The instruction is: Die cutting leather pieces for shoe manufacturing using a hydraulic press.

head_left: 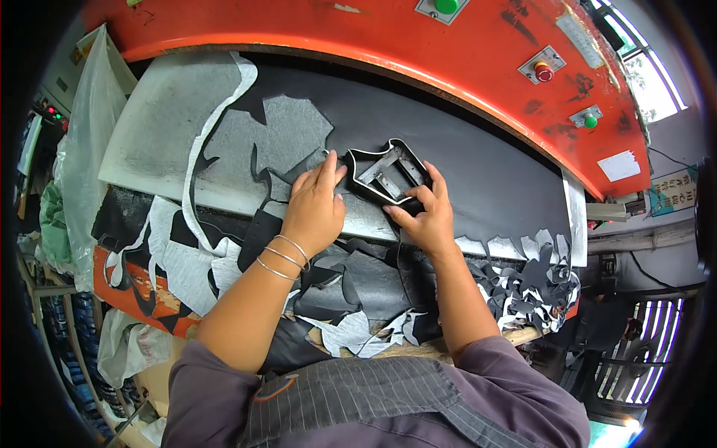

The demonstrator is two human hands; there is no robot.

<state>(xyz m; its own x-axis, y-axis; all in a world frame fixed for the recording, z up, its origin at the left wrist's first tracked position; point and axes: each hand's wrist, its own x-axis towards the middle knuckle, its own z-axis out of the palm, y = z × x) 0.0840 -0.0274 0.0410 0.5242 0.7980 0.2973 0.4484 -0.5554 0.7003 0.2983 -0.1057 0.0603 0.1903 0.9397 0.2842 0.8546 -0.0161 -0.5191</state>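
Note:
A metal cutting die (401, 196), a steel-strip outline with crossbars inside, sits on a black sheet of leather-like material (478, 179) with a pale underside. My right hand (432, 216) grips the die's right, near rim between thumb and fingers. Just left of the die, my left hand (317, 200) lies with its fingers stretched out at the cut edge of the sheet. It appears to hold nothing, and its thumb side is close to the die. Beneath the sheet, a pale cutting board (157, 112) shows at the left.
An orange machine beam (314, 30) spans the far side, carrying green buttons (591, 121) and a red knob (544, 72). Black and white offcuts (351, 332) cover the near ledge, with a heap of small scraps (534, 287) at right. Clear plastic bags (93, 149) hang at left.

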